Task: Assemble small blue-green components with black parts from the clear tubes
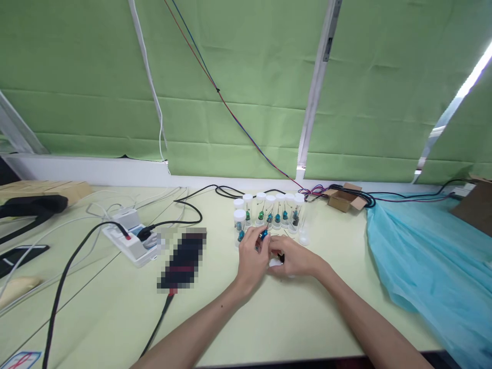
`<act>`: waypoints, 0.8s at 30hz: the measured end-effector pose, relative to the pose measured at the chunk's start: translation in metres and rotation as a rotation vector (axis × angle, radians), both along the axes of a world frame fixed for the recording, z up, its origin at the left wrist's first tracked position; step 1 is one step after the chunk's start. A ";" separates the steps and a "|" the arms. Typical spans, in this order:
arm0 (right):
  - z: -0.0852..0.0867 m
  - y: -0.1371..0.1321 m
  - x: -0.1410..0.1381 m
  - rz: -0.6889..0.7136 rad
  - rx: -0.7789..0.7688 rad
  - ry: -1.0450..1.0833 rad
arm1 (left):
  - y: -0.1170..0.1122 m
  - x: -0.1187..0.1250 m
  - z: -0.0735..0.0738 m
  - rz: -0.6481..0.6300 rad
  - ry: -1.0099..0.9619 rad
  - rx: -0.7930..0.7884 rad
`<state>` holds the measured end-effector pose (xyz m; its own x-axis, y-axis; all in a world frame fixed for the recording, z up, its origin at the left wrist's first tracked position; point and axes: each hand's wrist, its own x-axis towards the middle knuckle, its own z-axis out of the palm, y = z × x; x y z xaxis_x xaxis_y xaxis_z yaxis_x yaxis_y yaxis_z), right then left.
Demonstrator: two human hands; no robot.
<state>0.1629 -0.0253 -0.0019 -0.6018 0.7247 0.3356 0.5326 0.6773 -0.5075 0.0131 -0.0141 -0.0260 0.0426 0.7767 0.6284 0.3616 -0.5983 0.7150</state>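
My left hand (pixel 251 259) is closed in a pinch on a small blue-headed tool bit (pixel 264 234), held just in front of a row of clear vials. My right hand (pixel 294 260) lies beside it on the pale green table (pixel 269 318), fingers curled round a small white cap or vial (pixel 274 263) with something dark at the fingertips. Several clear plastic vials with white caps (pixel 271 210) stand in a row behind the hands, each holding a blue or green bit. One vial (pixel 305 225) at the right end looks empty.
A white power strip (pixel 130 237) with plugged cables sits at the left, next to a blurred dark object (pixel 183 260). A small cardboard box (pixel 345 199) and a blue plastic sheet (pixel 430 266) lie at the right. Green blinds hang behind.
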 end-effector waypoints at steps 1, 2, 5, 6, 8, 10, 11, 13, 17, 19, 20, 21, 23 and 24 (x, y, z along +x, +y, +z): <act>0.000 0.000 0.000 -0.001 0.007 -0.003 | 0.000 0.000 0.000 0.001 -0.001 -0.002; 0.000 0.000 -0.001 -0.001 0.011 -0.002 | 0.000 0.000 0.000 0.002 -0.002 -0.004; -0.001 0.000 0.000 0.002 0.013 0.002 | 0.000 0.000 0.000 0.003 0.002 -0.013; -0.002 0.000 0.000 0.001 0.015 0.002 | -0.001 0.000 0.000 0.004 0.004 -0.012; -0.004 -0.001 0.000 -0.008 0.024 0.001 | -0.001 0.000 0.000 0.002 0.004 -0.003; -0.006 -0.002 -0.001 -0.017 0.029 0.002 | -0.001 0.001 0.000 0.000 -0.001 0.009; -0.007 -0.002 -0.002 -0.022 0.026 0.001 | -0.002 0.001 0.000 0.001 -0.001 0.013; -0.008 -0.003 -0.003 -0.039 0.011 -0.006 | -0.002 0.001 0.001 0.002 0.005 0.015; -0.011 -0.003 -0.005 -0.070 -0.041 -0.031 | -0.002 0.000 0.002 0.005 0.012 0.017; -0.012 -0.002 -0.006 -0.076 -0.061 -0.039 | -0.002 0.000 0.002 0.002 0.013 0.020; -0.012 -0.002 -0.006 -0.079 -0.067 -0.040 | -0.003 0.000 0.002 0.001 0.015 0.017; -0.012 -0.002 -0.006 -0.080 -0.071 -0.040 | -0.003 0.000 0.002 0.000 0.016 0.013; -0.012 -0.002 -0.007 -0.079 -0.072 -0.042 | -0.003 0.000 0.002 -0.001 0.017 0.000; -0.011 -0.002 -0.008 -0.078 -0.067 -0.044 | -0.004 0.000 0.003 -0.002 0.017 -0.005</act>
<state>0.1551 -0.0275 -0.0134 -0.5562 0.7896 0.2592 0.6051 0.5986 -0.5249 0.0131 -0.0178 -0.0235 0.0548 0.7795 0.6240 0.3722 -0.5959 0.7117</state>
